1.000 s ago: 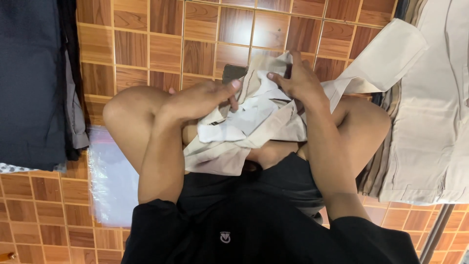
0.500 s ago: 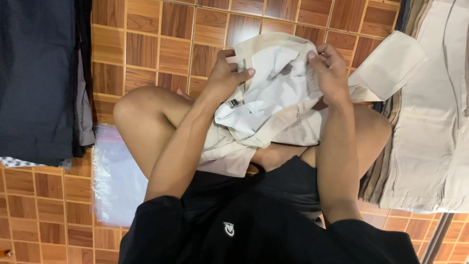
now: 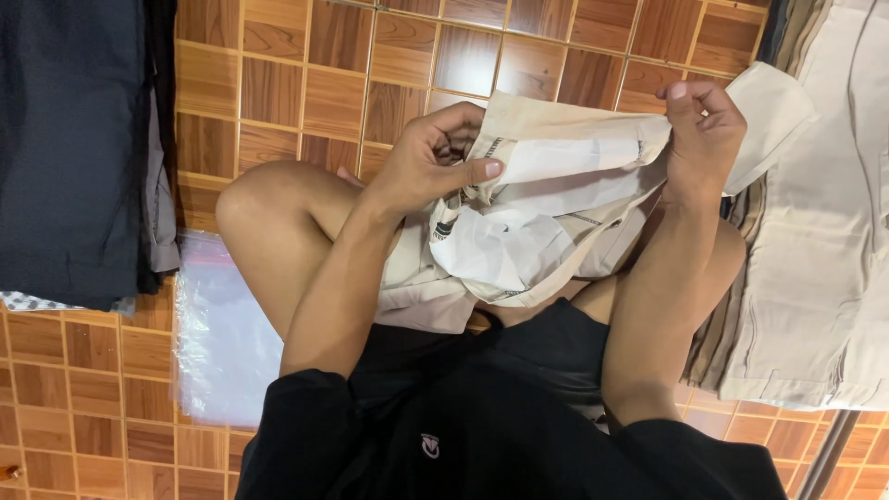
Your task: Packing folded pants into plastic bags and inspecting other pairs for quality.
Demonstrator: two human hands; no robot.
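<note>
Left hand (image 3: 431, 162) and right hand (image 3: 701, 125) each pinch, fingers clamped, an opposite top edge of the beige garment (image 3: 546, 218), which hangs between and below the fingers over the lap, above the tiled floor (image 3: 278, 83).

Tiled floor, clothing stacks at both edges.

Floor (image 3: 278, 83) of square brown wood-grain tiles with pale grout lines, evenly lit, slight sheen. Left edge: pile of dark navy garments (image 3: 69, 139), a grey layer showing along its side. Just below it, a clear plastic bag (image 3: 218, 352) lies flat on the tiles. Right edge: stack of folded beige and cream garments (image 3: 824, 278), edges layered. Thin metal bar (image 3: 824, 454) at bottom right corner.
</note>
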